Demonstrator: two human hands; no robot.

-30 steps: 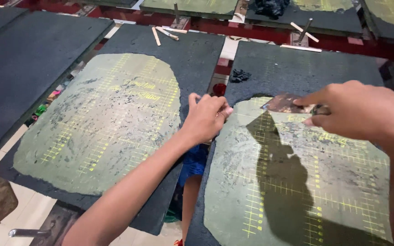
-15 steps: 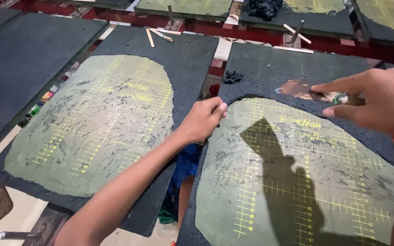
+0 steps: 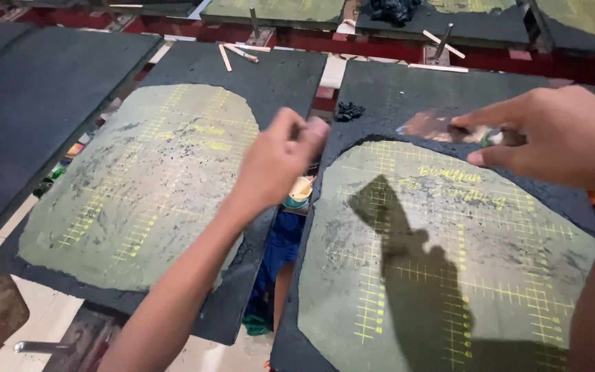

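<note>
The right hand (image 3: 552,138) pinches a small scraper (image 3: 435,125), partly hidden by fingers, at the top of the right board (image 3: 449,262). The blurred left hand (image 3: 277,162), loosely curled and empty, hovers between two green-coated boards.

Dark slab-like boards (image 3: 49,103) lie side by side on a red frame (image 3: 394,48), with more in a far row. Pale floor tiles (image 3: 43,324) show near left, beside a metal leg (image 3: 39,346). Thin wooden sticks (image 3: 232,54) lie on the far edges. Blue cloth (image 3: 280,255) hangs in the gap between boards. Hard light throws a sharp shadow (image 3: 414,275).
</note>
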